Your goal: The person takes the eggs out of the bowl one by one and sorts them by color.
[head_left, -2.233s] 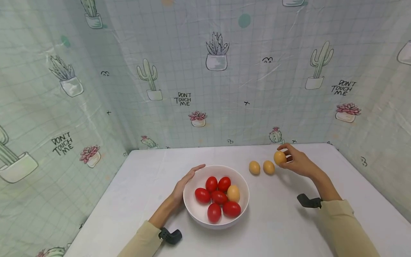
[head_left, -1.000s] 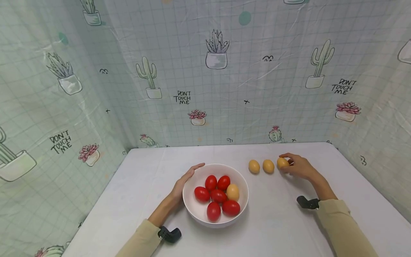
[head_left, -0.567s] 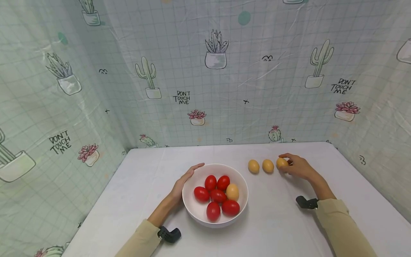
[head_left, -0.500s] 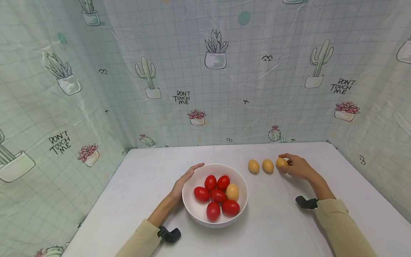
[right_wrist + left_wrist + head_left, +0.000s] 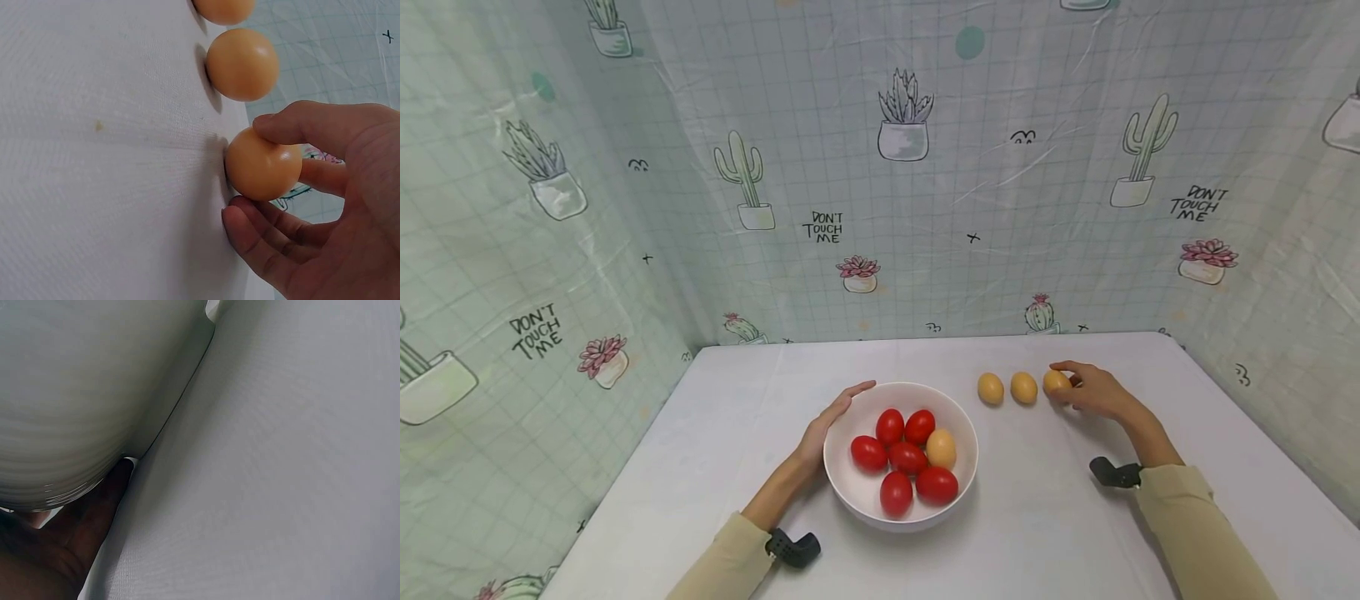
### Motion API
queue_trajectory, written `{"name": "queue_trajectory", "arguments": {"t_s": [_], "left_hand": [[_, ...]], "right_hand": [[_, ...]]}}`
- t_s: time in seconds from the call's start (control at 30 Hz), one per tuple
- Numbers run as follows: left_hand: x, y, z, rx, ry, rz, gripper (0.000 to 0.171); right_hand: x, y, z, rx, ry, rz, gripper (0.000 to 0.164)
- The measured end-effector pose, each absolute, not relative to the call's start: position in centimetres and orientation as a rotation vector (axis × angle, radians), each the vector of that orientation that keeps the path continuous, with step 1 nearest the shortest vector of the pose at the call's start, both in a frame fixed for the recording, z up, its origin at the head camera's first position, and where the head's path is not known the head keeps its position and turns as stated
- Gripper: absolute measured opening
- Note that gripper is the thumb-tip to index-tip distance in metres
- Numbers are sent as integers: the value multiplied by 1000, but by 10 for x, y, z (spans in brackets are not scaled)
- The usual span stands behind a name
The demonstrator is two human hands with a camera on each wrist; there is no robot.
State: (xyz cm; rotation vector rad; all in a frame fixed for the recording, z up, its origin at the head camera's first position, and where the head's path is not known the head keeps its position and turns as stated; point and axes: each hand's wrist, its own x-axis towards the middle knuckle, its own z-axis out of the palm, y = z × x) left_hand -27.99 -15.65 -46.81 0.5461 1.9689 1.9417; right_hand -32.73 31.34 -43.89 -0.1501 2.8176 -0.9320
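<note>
Your right hand (image 5: 1092, 390) curls round the rightmost yellow egg (image 5: 1056, 381), far and right of the white bowl (image 5: 850, 482) on the tabletop (image 5: 1037, 517); long axis unclear. Your left hand (image 5: 822, 429), fingers extended, rests against the bowl's left side.

We see a white bowl (image 5: 859, 421) holding six red egg-shaped pieces (image 5: 907, 458) and one yellow piece (image 5: 941, 449); right of it, three orange-yellow pieces (image 5: 1024, 388) on white cloth (image 5: 1037, 517). Behind it we find a gridded, pale green-grey curtain (image 5: 820, 108) printed with green cacti (image 5: 741, 171) and pink succulents (image 5: 858, 267). Beige sleeves (image 5: 1202, 525) and black wrist cameras (image 5: 1115, 473) flank it.
</note>
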Motion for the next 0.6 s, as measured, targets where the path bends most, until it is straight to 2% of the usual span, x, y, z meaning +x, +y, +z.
{"name": "queue_trajectory", "arguments": {"t_s": [0.6], "left_hand": [[-279, -156, -468, 551, 1956, 1947, 53]], "right_hand": [[-326, 314, -440, -152, 2820, -928, 68]]}}
